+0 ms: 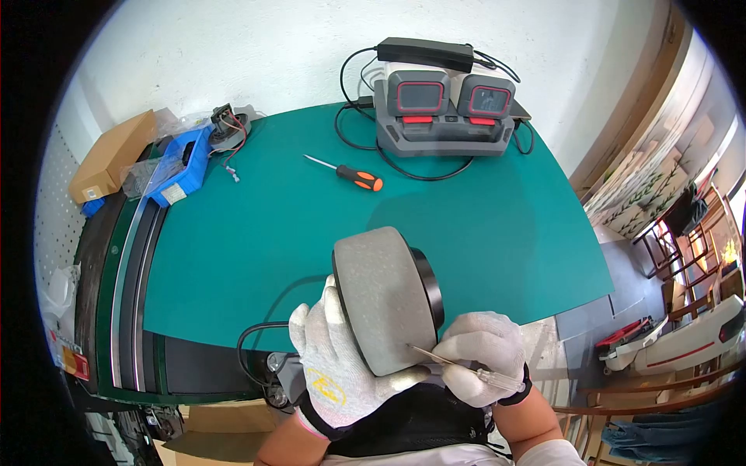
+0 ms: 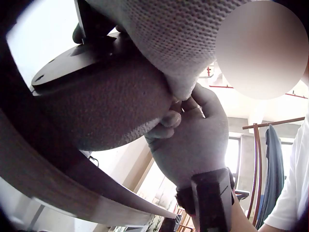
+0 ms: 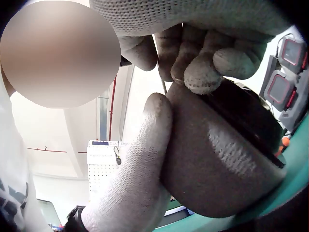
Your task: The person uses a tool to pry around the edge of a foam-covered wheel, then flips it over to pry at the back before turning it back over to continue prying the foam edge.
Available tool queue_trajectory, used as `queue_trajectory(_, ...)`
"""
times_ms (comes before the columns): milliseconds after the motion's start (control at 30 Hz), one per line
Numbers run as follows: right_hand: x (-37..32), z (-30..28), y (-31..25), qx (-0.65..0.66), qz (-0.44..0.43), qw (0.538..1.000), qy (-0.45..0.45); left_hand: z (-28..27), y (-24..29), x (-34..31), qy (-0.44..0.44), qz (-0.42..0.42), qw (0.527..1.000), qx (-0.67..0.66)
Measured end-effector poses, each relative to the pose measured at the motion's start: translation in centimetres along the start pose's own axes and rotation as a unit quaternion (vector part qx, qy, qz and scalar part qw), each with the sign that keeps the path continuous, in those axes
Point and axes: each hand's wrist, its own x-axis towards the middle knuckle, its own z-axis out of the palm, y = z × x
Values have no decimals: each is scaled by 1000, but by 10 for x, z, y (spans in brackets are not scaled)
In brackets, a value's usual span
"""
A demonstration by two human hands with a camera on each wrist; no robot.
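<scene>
A wide, grey, wheel-shaped part (image 1: 382,299) with a rough outer band and black sides is held up over the near side of the table. My gloved left hand (image 1: 330,359) grips it from the left and below, thumb along its lower edge. In my gloved right hand (image 1: 483,353), a thin screwdriver (image 1: 497,380) with a clear handle is pinched. Its slim metal shaft points left, with the tip at the grey band's lower right. In the right wrist view, the shaft passes close by the left thumb (image 3: 157,113); the right fingers (image 3: 200,77) overlap the part.
A black-and-orange screwdriver (image 1: 360,178) lies mid-table on the green mat (image 1: 256,217). Behind it stand a grey charger dock (image 1: 443,137) with two battery packs and looping cables. Far left are a blue bin (image 1: 183,167), a cardboard box (image 1: 113,155) and a wired part (image 1: 228,128).
</scene>
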Motion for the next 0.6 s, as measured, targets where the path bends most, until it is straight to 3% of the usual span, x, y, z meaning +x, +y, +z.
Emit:
queue_trajectory(333,2,-1,-2,-15,-7,1000,-10,0,-1,0,-8,-2,1000,4)
queue_trajectory(433,1,0,-1,-21,-13,1000,-6,-1,0,4,38,41,998,21)
queue_trajectory(500,-2,1,1,-7,-8,1000,-1,-1,0,-2,-16,-10,1000,-2)
queue_trajectory(600,-3,1,0,6,1,1000,-2,1,-2,-3,-1,14,1000,13)
